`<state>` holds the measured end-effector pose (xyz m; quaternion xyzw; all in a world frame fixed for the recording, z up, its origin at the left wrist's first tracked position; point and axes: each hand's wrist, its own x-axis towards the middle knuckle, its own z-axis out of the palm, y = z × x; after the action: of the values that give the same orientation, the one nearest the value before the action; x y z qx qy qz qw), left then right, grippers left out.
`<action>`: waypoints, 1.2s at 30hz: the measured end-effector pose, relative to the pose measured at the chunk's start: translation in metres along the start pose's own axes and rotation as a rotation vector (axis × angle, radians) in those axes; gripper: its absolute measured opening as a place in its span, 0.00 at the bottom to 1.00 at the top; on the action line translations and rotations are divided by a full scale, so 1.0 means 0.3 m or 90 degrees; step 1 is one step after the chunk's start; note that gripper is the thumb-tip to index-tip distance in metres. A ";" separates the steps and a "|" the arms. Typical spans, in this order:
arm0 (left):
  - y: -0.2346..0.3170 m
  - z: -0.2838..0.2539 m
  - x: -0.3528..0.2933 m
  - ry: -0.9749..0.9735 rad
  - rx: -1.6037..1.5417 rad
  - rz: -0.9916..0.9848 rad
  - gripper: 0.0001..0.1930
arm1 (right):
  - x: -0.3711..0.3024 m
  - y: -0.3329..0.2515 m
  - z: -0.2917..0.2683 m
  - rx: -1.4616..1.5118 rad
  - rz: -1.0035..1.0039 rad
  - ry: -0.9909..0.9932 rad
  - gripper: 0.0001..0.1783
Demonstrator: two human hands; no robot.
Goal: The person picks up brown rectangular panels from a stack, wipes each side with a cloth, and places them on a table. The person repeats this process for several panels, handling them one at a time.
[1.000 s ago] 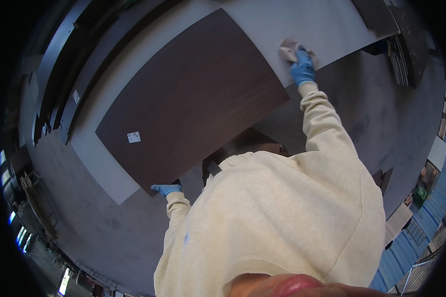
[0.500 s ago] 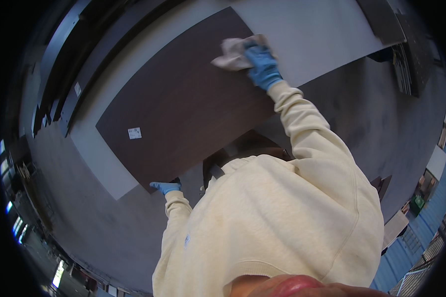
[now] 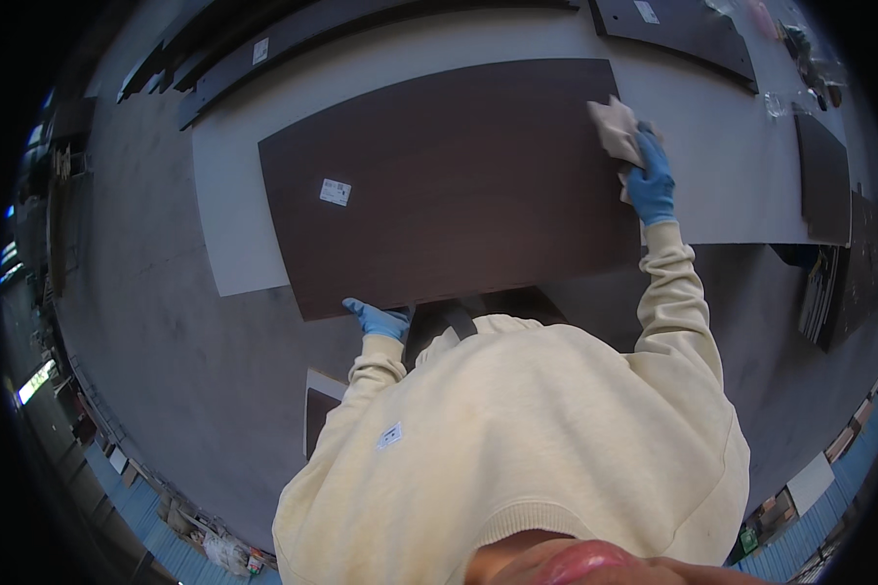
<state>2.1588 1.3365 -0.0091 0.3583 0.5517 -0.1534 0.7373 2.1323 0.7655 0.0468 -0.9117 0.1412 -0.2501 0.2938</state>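
Observation:
A large dark brown panel [image 3: 449,185] with one bowed long edge lies flat in front of me, a white label [image 3: 336,192] stuck near its left end. My right hand [image 3: 653,185], in a blue glove, is closed on a pale crumpled cloth [image 3: 617,132] at the panel's right edge. At the near edge, towards the left corner, my left hand [image 3: 379,321], gloved in blue too, grips the panel. Its thumb stretches out along the edge, while the other fingers are mostly hidden.
A light grey board [image 3: 232,234] lies beneath the panel. Long dark boards [image 3: 293,44] lie beyond it, with another dark board [image 3: 673,34] at the far right. Stacked panels [image 3: 829,292] stand to the right. Near my left elbow is a small pale-edged piece [image 3: 324,390].
My right hand has moved with the cloth to the panel's right edge. The whole view has turned, so the panel now lies more level. My left hand stays at the near edge.

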 end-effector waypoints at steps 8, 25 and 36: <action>-0.048 -0.127 -0.049 -0.049 -0.090 -0.005 0.51 | 0.408 -0.336 0.408 0.039 -0.167 -0.214 0.28; -0.111 -0.133 -0.136 -0.055 -0.126 0.111 0.41 | 0.537 -0.718 0.315 -0.141 0.106 -0.552 0.27; 0.053 0.339 0.026 -0.596 -0.489 -0.275 0.33 | 0.808 -1.180 -0.277 0.037 -0.059 -0.186 0.15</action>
<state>2.2431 1.2780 0.0030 -0.1550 0.2469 -0.2300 0.9285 2.3290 0.9077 0.4102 -0.9351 0.0472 -0.1318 0.3256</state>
